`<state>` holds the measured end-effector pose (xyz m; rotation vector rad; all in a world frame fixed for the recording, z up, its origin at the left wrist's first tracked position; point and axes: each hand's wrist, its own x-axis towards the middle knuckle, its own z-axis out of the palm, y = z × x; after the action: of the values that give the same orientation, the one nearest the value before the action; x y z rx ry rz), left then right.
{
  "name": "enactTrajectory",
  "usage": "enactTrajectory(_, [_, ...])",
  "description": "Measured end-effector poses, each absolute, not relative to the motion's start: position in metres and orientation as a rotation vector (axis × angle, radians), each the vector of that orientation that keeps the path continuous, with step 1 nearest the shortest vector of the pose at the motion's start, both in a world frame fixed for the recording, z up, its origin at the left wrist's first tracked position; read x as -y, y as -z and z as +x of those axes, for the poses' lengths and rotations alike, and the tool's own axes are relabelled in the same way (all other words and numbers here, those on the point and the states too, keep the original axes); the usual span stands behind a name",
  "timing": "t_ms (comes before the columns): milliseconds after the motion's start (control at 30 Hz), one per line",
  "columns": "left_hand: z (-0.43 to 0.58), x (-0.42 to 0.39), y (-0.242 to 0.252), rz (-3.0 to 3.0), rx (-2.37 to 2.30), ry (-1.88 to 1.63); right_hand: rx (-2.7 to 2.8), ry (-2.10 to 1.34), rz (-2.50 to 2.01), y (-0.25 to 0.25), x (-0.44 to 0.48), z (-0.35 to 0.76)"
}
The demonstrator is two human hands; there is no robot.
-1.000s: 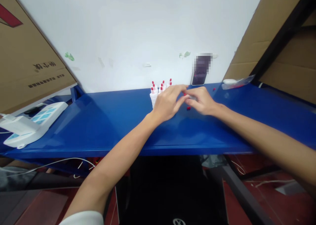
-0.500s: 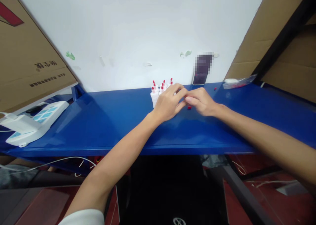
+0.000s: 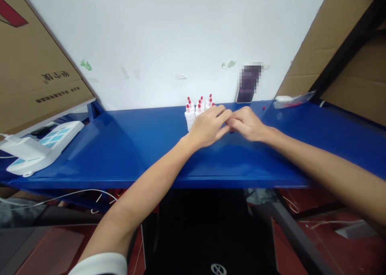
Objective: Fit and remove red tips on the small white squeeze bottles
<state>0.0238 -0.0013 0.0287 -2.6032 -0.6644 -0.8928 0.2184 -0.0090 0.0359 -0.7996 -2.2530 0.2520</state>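
Observation:
Several small white squeeze bottles with red tips stand upright in a cluster on the blue table. My left hand is in front of the cluster and hides part of it. Its fingers are bent and closed, meeting the fingertips of my right hand. The right thumb and forefinger are pinched together, and whatever lies between the fingertips is hidden. Just under the meeting point, small red caps lie on the table, partly covered by the fingers.
A phone leans on the white wall behind. Farther right are another red cap and a clear plastic bag. At the left stand a white power strip with a plugged-in adapter and a large cardboard box.
Both hands stay together in nearly the same place, shifting slightly as the whole view moves a little. The fingers now cover more of the red caps below them.

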Motion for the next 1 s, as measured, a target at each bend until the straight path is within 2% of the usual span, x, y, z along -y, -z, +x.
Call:
enactTrajectory(267, [0.015, -0.005, -0.037, -2.535, 0.578, 0.957, 2.261, -0.391, -0.814, -0.037, 0.005, 0.226])
enactTrajectory(433, [0.001, -0.011, -0.045, -2.417, 0.733, 1.044, 2.436, -0.158, -1.296, -0.050, 0.001, 0.237])
enactTrajectory(600, [-0.001, -0.012, -0.045, -2.400, 0.843, 0.991, 2.544, -0.353, -1.658, -0.052, -0.006, 0.250])
enactTrajectory(733, [0.000, -0.013, -0.042, -2.461, 0.880, 0.894, 2.587, -0.538, -1.673, -0.052, -0.008, 0.254])
enactTrajectory(1000, [0.001, -0.018, -0.039, -2.478, 0.856, 0.855, 2.579, -0.676, -1.499, -0.054, -0.007, 0.253])
